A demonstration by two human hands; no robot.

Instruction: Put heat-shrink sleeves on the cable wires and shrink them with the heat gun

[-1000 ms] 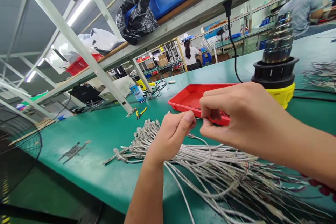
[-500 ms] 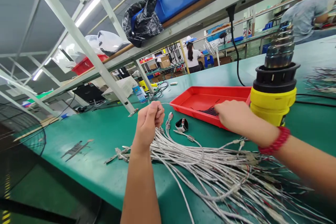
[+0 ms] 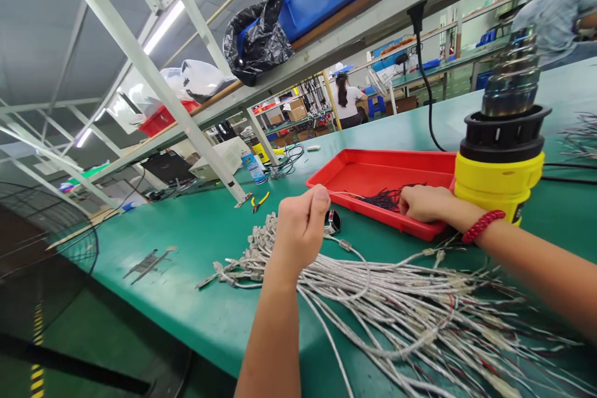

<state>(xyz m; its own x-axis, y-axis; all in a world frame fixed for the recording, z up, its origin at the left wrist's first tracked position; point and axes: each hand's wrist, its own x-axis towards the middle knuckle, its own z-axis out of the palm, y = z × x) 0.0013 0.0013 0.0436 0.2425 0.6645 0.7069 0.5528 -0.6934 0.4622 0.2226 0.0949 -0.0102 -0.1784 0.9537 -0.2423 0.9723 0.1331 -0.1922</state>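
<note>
Left hand (image 3: 301, 227): fingers pressed together, thin wire (image 3: 342, 193) pinched | right hand (image 3: 422, 204): in red tray (image 3: 368, 173), at dark strands (image 3: 385, 199), grip unclear | pale cables (image 3: 373, 286): heaped along bench's (image 3: 186, 242) near edge

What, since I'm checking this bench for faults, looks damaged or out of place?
A ragged grey patch mars the otherwise smooth green tabletop, left of the cables; it may be wear or residue. Nothing looks spilled.
</note>
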